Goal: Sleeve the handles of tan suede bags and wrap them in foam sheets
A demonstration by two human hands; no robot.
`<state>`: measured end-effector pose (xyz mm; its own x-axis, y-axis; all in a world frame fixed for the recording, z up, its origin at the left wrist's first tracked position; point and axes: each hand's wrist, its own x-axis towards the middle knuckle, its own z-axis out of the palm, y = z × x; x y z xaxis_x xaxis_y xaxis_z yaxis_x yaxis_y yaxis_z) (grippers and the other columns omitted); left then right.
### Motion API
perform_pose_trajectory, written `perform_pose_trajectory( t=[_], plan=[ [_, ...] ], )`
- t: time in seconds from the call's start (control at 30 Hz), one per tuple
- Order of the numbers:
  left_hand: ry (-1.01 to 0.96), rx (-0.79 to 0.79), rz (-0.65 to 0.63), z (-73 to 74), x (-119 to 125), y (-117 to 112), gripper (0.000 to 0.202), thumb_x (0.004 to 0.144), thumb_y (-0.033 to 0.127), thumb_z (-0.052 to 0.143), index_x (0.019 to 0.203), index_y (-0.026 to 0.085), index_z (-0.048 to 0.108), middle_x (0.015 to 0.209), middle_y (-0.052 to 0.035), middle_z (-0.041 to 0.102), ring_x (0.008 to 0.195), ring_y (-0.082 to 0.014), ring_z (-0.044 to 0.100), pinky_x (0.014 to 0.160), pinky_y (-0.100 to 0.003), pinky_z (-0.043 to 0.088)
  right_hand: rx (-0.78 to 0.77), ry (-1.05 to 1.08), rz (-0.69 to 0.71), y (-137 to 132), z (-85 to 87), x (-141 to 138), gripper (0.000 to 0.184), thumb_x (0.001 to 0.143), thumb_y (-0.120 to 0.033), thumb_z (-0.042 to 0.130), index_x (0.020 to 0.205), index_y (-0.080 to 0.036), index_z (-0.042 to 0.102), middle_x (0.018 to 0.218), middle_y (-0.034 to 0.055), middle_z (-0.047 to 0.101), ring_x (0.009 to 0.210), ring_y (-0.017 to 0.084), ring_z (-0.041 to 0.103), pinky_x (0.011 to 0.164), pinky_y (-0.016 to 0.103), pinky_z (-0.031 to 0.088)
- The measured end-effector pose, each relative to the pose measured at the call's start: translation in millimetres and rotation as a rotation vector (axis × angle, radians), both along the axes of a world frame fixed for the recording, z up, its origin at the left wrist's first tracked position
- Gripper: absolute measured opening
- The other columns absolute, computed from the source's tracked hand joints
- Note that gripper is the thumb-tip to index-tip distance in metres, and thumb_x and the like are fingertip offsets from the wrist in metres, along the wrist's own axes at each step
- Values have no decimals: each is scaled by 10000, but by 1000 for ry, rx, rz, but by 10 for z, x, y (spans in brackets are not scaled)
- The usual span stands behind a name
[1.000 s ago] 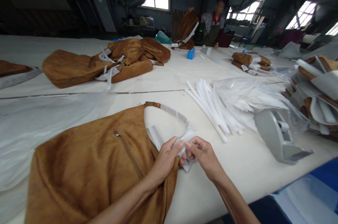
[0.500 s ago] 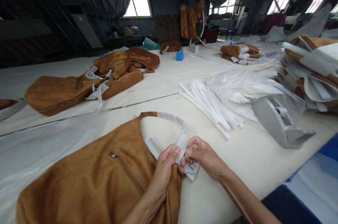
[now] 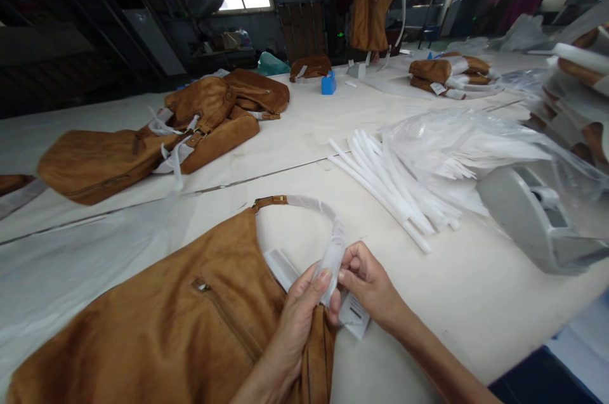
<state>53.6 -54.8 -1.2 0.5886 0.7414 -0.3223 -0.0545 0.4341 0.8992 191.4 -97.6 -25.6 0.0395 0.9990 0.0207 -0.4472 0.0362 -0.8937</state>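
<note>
A brown suede-like handbag with a slanted zip lies on the table in front of me. Its strap curves up from the bag, wrapped in thin white material. My left hand grips the strap near its lower end, thumb on top. Close against the strap's right edge, my right hand pinches with thumb and forefinger; the wrapping's edge seems to be between them, though the fingertips are partly hidden. A white tag with print hangs beneath my hands.
White foam tubes and a clear plastic bag lie beyond my hands. A grey tape dispenser stands at right. More brown bags lie at left. Across the table a person holds up a brown bag.
My view has shifted slightly, moving the tape dispenser rightward in the picture. Both hands stay at the strap with nearly the same grip. The person opposite has raised the brown bag higher.
</note>
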Motion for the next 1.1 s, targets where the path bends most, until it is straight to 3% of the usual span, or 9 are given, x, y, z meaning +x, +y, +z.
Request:
perform_pose_trajectory(
  t=[0.27, 0.47, 0.67, 0.8, 0.93, 1.1],
  plan=[
    [-12, 21, -20, -43, 26, -9, 467, 919, 490, 549, 1180, 111, 629, 553, 14, 536, 485, -99, 459, 534, -208, 374, -109, -1, -125, 25, -69, -70, 300, 859, -421, 655, 842, -212, 440, 525, -77, 622, 363, 118, 590, 401, 187, 365],
    [-45, 52, -58, -47, 65, -13, 635, 895, 517, 579, 1371, 101, 516, 555, 14, 540, 492, -110, 470, 548, -230, 386, -226, 14, -95, -7, 9, -84, 321, 868, -499, 612, 865, -190, 523, 433, -35, 597, 343, 152, 563, 363, 207, 384],
    [-60, 82, -65, -58, 67, -46, 715, 905, 519, 567, 1467, 109, 405, 571, 16, 539, 503, -110, 465, 547, -231, 380, -255, 112, -177, 33, 1, -147, 350, 771, -468, 725, 885, -212, 514, 417, -63, 566, 285, 160, 495, 301, 234, 387],
    [-101, 79, -70, -68, 81, -48, 793, 888, 532, 584, 1499, 92, 336, 558, 23, 530, 491, -110, 454, 536, -236, 375, -269, 205, -129, -48, 13, -133, 267, 809, -408, 689, 860, -170, 579, 425, -40, 544, 329, 139, 487, 364, 240, 417],
    [-122, 96, -81, -101, 102, -55, 830, 883, 528, 592, 1515, 83, 290, 559, 26, 539, 495, -120, 467, 547, -252, 393, -232, 384, -41, -183, 100, -96, 268, 822, -406, 641, 835, -138, 626, 605, 14, 611, 518, 145, 576, 492, 262, 488],
    [-74, 103, -95, -126, 134, -91, 836, 848, 436, 633, 1517, 79, 280, 588, 31, 554, 532, -129, 497, 561, -255, 418, -297, 174, -194, -176, 104, -118, 396, 774, -504, 723, 686, -149, 571, 431, -44, 488, 357, 90, 451, 368, 198, 363]
  ],
)
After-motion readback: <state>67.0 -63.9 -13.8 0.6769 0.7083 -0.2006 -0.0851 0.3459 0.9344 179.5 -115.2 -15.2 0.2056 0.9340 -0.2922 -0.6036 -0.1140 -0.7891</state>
